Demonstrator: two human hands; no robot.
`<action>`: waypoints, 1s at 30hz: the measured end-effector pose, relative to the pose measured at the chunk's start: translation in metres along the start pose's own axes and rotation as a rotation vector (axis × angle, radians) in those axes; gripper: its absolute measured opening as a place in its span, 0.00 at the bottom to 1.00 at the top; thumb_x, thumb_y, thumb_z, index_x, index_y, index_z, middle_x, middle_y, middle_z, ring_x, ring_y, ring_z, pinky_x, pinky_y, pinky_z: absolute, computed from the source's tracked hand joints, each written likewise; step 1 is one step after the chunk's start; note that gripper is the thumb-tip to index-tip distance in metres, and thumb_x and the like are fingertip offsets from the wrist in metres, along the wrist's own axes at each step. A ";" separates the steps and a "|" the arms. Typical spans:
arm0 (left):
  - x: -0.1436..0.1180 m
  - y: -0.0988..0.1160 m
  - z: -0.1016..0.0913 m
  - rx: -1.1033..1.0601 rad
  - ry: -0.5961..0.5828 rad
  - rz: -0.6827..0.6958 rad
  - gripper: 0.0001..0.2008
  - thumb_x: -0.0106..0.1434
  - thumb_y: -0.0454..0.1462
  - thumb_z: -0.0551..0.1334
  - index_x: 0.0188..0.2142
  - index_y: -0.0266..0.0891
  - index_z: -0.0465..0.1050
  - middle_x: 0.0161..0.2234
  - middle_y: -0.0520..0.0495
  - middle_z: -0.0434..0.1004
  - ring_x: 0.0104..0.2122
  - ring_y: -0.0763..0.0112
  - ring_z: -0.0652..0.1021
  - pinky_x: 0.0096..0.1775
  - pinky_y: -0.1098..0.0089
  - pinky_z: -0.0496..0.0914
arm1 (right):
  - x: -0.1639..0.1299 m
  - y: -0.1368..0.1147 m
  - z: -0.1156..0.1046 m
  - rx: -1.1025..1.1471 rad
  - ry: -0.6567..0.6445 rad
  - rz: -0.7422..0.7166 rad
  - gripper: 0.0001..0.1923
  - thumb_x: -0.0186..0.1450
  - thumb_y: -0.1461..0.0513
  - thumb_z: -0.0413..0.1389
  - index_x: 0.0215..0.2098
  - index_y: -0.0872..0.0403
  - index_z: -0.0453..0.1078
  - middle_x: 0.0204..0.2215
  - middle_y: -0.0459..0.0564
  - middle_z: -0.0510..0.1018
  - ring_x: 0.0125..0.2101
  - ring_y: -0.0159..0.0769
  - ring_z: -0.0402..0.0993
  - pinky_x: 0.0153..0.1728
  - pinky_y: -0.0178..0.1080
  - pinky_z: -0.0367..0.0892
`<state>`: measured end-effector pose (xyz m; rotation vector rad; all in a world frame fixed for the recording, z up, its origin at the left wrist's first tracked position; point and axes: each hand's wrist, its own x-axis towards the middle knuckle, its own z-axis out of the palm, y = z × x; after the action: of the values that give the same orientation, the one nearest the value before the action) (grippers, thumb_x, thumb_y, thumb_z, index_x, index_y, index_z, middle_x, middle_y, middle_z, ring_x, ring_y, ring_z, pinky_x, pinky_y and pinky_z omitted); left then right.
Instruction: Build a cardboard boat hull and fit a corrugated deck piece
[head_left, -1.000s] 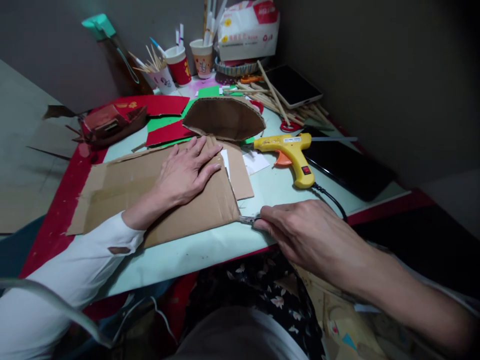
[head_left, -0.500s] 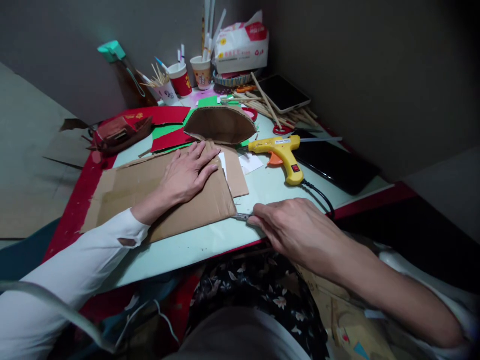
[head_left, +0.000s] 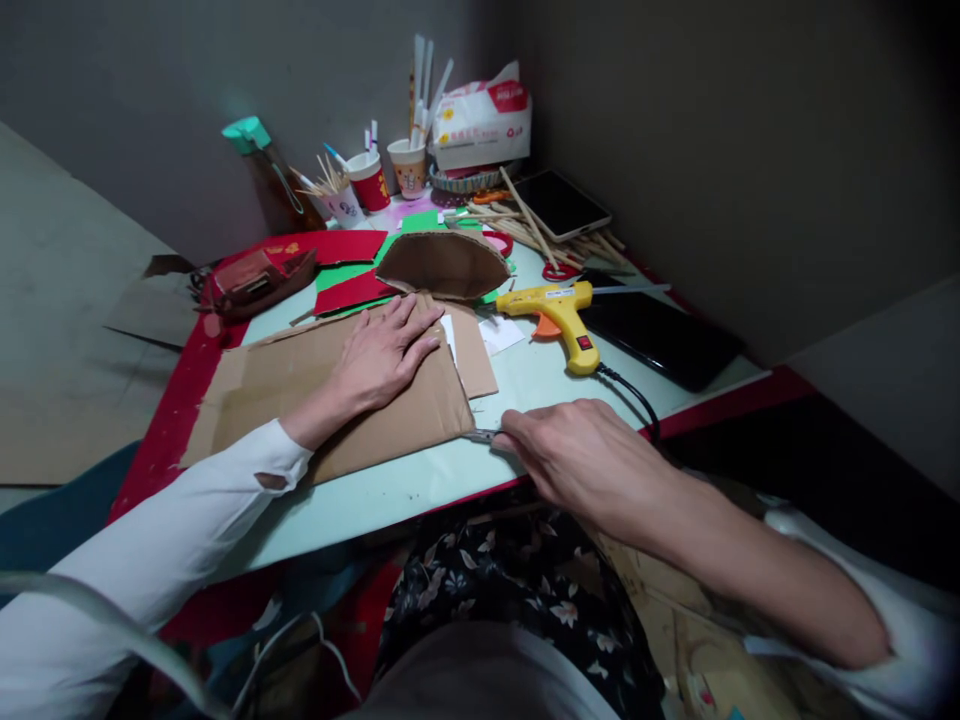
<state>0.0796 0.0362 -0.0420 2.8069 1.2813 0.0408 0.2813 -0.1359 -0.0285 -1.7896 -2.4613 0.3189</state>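
Note:
My left hand [head_left: 390, 355] lies flat on a brown cardboard sheet [head_left: 270, 385], fingers spread, pressing it against the table. The sheet's right side ends in a corner near the table's front. At that corner is the metal tip of a utility knife [head_left: 481, 436], most of it hidden inside my right hand [head_left: 581, 450], whose fingers are closed around it. Under the sheet's right edge, a smaller cardboard strip [head_left: 476, 365] sticks out with some white paper [head_left: 501, 335]. Just beyond my left hand stands a curved cardboard piece [head_left: 442, 265].
A yellow glue gun [head_left: 566, 310] with a black cord lies to the right, by a black phone-like slab [head_left: 660, 340]. Behind are wooden sticks [head_left: 525, 225], a tablet [head_left: 562, 203] and paper cups [head_left: 367, 180]. At far left sits a brown model boat [head_left: 259, 285].
The view has shifted slightly, so the table items appear a little lower. Both hands keep nearly the same places on the cardboard and at its corner.

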 end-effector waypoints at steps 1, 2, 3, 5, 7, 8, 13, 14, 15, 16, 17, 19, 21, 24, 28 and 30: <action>0.000 0.000 0.000 0.001 -0.001 -0.001 0.27 0.74 0.51 0.44 0.69 0.50 0.55 0.72 0.40 0.51 0.70 0.54 0.53 0.66 0.44 0.51 | 0.003 -0.003 0.001 0.003 0.015 -0.007 0.13 0.73 0.59 0.49 0.31 0.52 0.67 0.21 0.46 0.74 0.19 0.34 0.59 0.25 0.40 0.40; 0.000 0.000 0.000 0.003 0.000 -0.001 0.27 0.74 0.51 0.44 0.69 0.50 0.55 0.72 0.40 0.51 0.70 0.55 0.53 0.66 0.44 0.51 | 0.004 -0.005 0.001 0.006 0.029 -0.014 0.13 0.74 0.60 0.49 0.31 0.52 0.67 0.21 0.47 0.75 0.19 0.35 0.61 0.25 0.41 0.40; 0.000 0.000 -0.001 0.006 0.000 0.000 0.27 0.74 0.51 0.44 0.69 0.50 0.55 0.71 0.40 0.51 0.70 0.55 0.53 0.66 0.45 0.51 | 0.004 -0.006 0.002 0.009 0.037 -0.020 0.13 0.74 0.60 0.48 0.32 0.52 0.67 0.22 0.47 0.76 0.19 0.35 0.62 0.25 0.41 0.40; 0.000 0.000 -0.002 0.011 0.001 0.001 0.27 0.74 0.51 0.44 0.69 0.50 0.55 0.71 0.41 0.52 0.70 0.56 0.53 0.66 0.46 0.52 | 0.000 -0.005 0.002 0.011 0.028 -0.019 0.12 0.74 0.59 0.48 0.33 0.52 0.67 0.22 0.46 0.75 0.19 0.35 0.62 0.25 0.41 0.40; -0.001 0.000 -0.003 0.013 0.002 -0.003 0.28 0.74 0.52 0.44 0.69 0.50 0.55 0.71 0.41 0.53 0.70 0.56 0.54 0.66 0.46 0.53 | -0.008 0.001 0.001 0.021 -0.007 -0.015 0.12 0.74 0.59 0.48 0.32 0.52 0.65 0.21 0.45 0.74 0.19 0.35 0.61 0.25 0.40 0.40; -0.001 0.000 -0.003 0.012 0.002 -0.006 0.28 0.73 0.52 0.45 0.69 0.50 0.55 0.71 0.41 0.53 0.70 0.56 0.55 0.66 0.46 0.53 | -0.012 0.004 0.001 0.033 -0.023 -0.016 0.13 0.75 0.59 0.48 0.32 0.51 0.65 0.21 0.44 0.73 0.19 0.34 0.61 0.25 0.40 0.40; -0.001 0.001 -0.001 -0.004 -0.001 -0.016 0.27 0.73 0.52 0.45 0.68 0.51 0.56 0.71 0.42 0.52 0.70 0.54 0.54 0.66 0.45 0.52 | -0.015 0.008 0.000 0.064 -0.044 -0.012 0.13 0.75 0.60 0.47 0.32 0.51 0.63 0.22 0.43 0.72 0.19 0.33 0.62 0.25 0.39 0.42; -0.001 0.001 0.000 -0.004 -0.002 -0.014 0.27 0.73 0.52 0.45 0.68 0.51 0.56 0.71 0.42 0.52 0.70 0.54 0.53 0.66 0.44 0.51 | -0.012 0.005 0.000 0.053 -0.046 -0.004 0.12 0.74 0.60 0.48 0.32 0.51 0.63 0.22 0.43 0.73 0.19 0.34 0.63 0.25 0.40 0.42; -0.001 0.001 0.000 -0.003 -0.003 -0.011 0.27 0.73 0.52 0.45 0.68 0.51 0.56 0.71 0.41 0.52 0.70 0.53 0.53 0.66 0.43 0.51 | -0.008 0.002 0.000 0.043 -0.049 0.002 0.12 0.74 0.60 0.48 0.32 0.52 0.64 0.23 0.44 0.74 0.20 0.34 0.64 0.25 0.40 0.42; -0.001 0.002 0.000 -0.002 -0.004 -0.008 0.27 0.73 0.52 0.45 0.68 0.51 0.55 0.71 0.41 0.52 0.70 0.53 0.53 0.66 0.43 0.50 | -0.004 -0.002 0.001 0.034 -0.048 0.005 0.12 0.74 0.60 0.48 0.32 0.52 0.64 0.23 0.45 0.75 0.20 0.35 0.65 0.25 0.40 0.41; -0.001 0.002 0.000 -0.002 -0.005 -0.007 0.27 0.73 0.52 0.45 0.68 0.51 0.56 0.71 0.41 0.52 0.70 0.53 0.53 0.66 0.43 0.50 | 0.000 -0.006 0.001 0.028 -0.040 0.007 0.13 0.75 0.60 0.48 0.32 0.52 0.65 0.24 0.45 0.76 0.21 0.35 0.66 0.25 0.40 0.41; -0.001 0.002 -0.001 -0.002 -0.004 -0.010 0.27 0.73 0.52 0.45 0.68 0.50 0.56 0.71 0.41 0.52 0.70 0.54 0.53 0.66 0.44 0.51 | 0.003 -0.010 0.002 0.020 -0.013 -0.009 0.12 0.75 0.60 0.48 0.33 0.53 0.66 0.24 0.46 0.76 0.21 0.36 0.68 0.26 0.41 0.41; -0.001 0.002 -0.002 -0.004 -0.003 -0.008 0.27 0.73 0.51 0.45 0.68 0.50 0.57 0.71 0.42 0.53 0.70 0.55 0.54 0.66 0.45 0.52 | 0.002 -0.011 0.002 0.026 0.010 -0.037 0.12 0.75 0.61 0.48 0.34 0.53 0.66 0.25 0.46 0.76 0.22 0.35 0.68 0.26 0.40 0.42; -0.003 0.004 -0.005 -0.004 -0.011 0.000 0.27 0.74 0.51 0.45 0.68 0.51 0.57 0.71 0.44 0.53 0.70 0.56 0.55 0.66 0.46 0.52 | -0.007 -0.005 0.000 0.053 -0.018 -0.060 0.11 0.75 0.61 0.48 0.34 0.53 0.66 0.25 0.45 0.75 0.22 0.34 0.66 0.26 0.40 0.42; -0.004 0.005 -0.005 -0.014 -0.010 -0.006 0.27 0.73 0.52 0.45 0.68 0.52 0.58 0.71 0.46 0.53 0.70 0.55 0.55 0.66 0.47 0.52 | -0.021 0.006 0.000 0.096 -0.062 -0.054 0.13 0.76 0.60 0.46 0.32 0.52 0.63 0.23 0.43 0.71 0.20 0.32 0.61 0.25 0.39 0.43; -0.003 0.005 -0.003 -0.025 -0.009 -0.009 0.27 0.73 0.52 0.46 0.67 0.53 0.58 0.71 0.46 0.53 0.70 0.54 0.55 0.66 0.46 0.52 | -0.026 0.009 0.001 0.112 -0.064 -0.048 0.14 0.76 0.60 0.45 0.31 0.52 0.62 0.23 0.42 0.70 0.20 0.32 0.59 0.25 0.39 0.43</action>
<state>0.0809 0.0305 -0.0382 2.7777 1.2822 0.0433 0.2978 -0.1578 -0.0296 -1.6991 -2.4701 0.5078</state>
